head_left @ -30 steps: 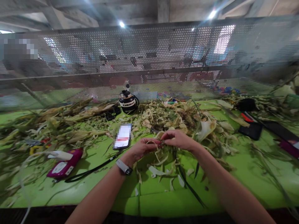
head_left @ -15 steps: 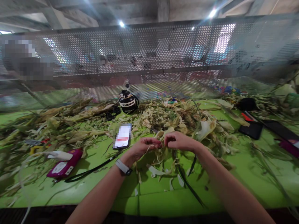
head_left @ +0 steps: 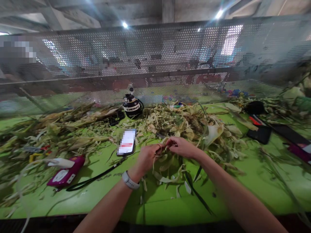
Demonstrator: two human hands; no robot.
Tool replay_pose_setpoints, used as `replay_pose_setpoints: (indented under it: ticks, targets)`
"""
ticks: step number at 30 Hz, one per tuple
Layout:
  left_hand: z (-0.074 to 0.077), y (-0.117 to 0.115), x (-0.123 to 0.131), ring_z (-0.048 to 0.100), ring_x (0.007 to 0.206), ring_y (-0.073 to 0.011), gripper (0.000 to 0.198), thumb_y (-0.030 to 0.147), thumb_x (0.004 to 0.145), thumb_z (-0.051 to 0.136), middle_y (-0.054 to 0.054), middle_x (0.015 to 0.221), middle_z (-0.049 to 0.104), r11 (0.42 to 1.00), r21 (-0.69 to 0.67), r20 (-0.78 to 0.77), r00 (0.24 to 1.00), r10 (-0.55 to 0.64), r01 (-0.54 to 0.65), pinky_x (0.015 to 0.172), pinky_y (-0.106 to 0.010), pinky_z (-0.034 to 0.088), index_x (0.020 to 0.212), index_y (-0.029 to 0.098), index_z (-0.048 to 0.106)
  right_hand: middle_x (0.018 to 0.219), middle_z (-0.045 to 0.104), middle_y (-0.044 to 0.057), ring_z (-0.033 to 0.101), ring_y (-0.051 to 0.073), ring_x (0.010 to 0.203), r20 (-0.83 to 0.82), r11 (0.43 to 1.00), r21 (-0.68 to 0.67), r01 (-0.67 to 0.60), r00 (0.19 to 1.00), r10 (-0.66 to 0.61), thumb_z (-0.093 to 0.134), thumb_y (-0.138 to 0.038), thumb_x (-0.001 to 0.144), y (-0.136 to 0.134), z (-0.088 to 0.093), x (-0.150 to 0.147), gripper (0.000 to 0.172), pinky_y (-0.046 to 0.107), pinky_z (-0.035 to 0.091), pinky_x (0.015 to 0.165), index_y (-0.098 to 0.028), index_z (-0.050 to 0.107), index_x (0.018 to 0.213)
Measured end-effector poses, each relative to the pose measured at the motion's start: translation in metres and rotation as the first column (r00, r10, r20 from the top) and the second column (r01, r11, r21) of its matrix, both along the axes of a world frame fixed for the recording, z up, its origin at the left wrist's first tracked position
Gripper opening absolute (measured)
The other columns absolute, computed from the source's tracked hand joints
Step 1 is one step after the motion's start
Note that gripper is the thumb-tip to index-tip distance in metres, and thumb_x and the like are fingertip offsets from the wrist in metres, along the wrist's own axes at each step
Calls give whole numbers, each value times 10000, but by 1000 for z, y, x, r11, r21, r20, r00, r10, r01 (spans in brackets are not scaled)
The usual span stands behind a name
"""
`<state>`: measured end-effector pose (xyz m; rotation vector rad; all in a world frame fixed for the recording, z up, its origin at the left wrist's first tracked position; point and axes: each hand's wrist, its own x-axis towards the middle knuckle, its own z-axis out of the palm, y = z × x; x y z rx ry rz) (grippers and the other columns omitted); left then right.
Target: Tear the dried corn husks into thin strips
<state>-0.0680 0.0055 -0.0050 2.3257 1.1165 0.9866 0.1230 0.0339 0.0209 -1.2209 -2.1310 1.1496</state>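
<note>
My left hand (head_left: 147, 157) is closed, its back turned up, with pale, husk-like leaf strips (head_left: 155, 173) curling down from its fingers. Right beside it, my right hand (head_left: 181, 148) pinches at the same bundle. The fingertips of both hands meet over the strips, so the exact grip is partly hidden. A grey watch band (head_left: 130, 181) circles the left wrist. Loose pale scraps (head_left: 187, 187) and a dark green leaf blade (head_left: 198, 194) lie beneath the hands on the green table (head_left: 165, 207).
A phone (head_left: 126, 141) with a strap lies left of the hands, near a purple power bank or socket block (head_left: 65, 171). Behind are a black jar (head_left: 131, 106) and heaps of dry leaves (head_left: 177, 119). A dark phone (head_left: 259, 133) lies right. A perforated metal screen (head_left: 150, 61) stands beyond.
My left hand has rolled over, so its back now faces up, and has moved in against the right hand. The right hand has shifted slightly left.
</note>
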Motion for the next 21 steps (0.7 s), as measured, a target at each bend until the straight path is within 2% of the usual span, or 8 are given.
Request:
replay_pose_setpoints:
  ticks: [2,5,9,15,18,21]
  targets:
    - [-4,-4,3,641,711,-167,218,215,848,472,-83,819,706,984,168,-50,996,69,-60,649,-260,485,913,164,673,842,659,45,576,149,734,3,1000,9,-28,1000,28,479,-114,693,1,0,1,263,252,439,669,-122,641,900]
    - [-8,-6,6,608,624,-153,235,238,871,450,-74,737,686,922,370,-87,984,156,-114,590,-251,458,848,168,672,854,668,36,587,158,779,-25,994,8,-105,994,105,499,-128,699,4,-3,2,259,263,440,724,-132,668,895]
    - [-6,-5,8,598,600,-145,231,217,878,441,-59,688,678,860,501,-87,983,164,-99,574,-250,441,823,168,660,818,658,22,583,143,770,-171,988,-67,-139,977,125,540,-162,703,8,-10,1,199,259,438,733,-131,656,861]
    - [-6,-5,7,620,629,-152,210,200,870,457,-67,722,703,828,551,-59,984,168,-108,592,-256,455,845,160,662,694,617,-2,538,113,656,-251,982,-187,-37,968,-12,581,-179,665,11,-17,-1,98,234,408,640,-130,628,736]
    - [-9,-3,5,619,610,-150,241,219,876,449,-71,726,705,857,498,-73,978,197,-136,579,-256,461,814,162,675,663,605,-6,515,112,616,-224,986,-167,20,973,-58,608,-236,666,12,-14,2,128,229,384,591,-134,635,740]
    - [-11,-3,2,645,686,-165,214,232,861,486,-82,807,717,912,389,-80,981,178,-133,618,-267,486,918,161,680,673,612,2,523,121,628,-210,990,-138,18,977,-47,632,-289,668,13,-9,10,173,237,391,603,-136,641,750]
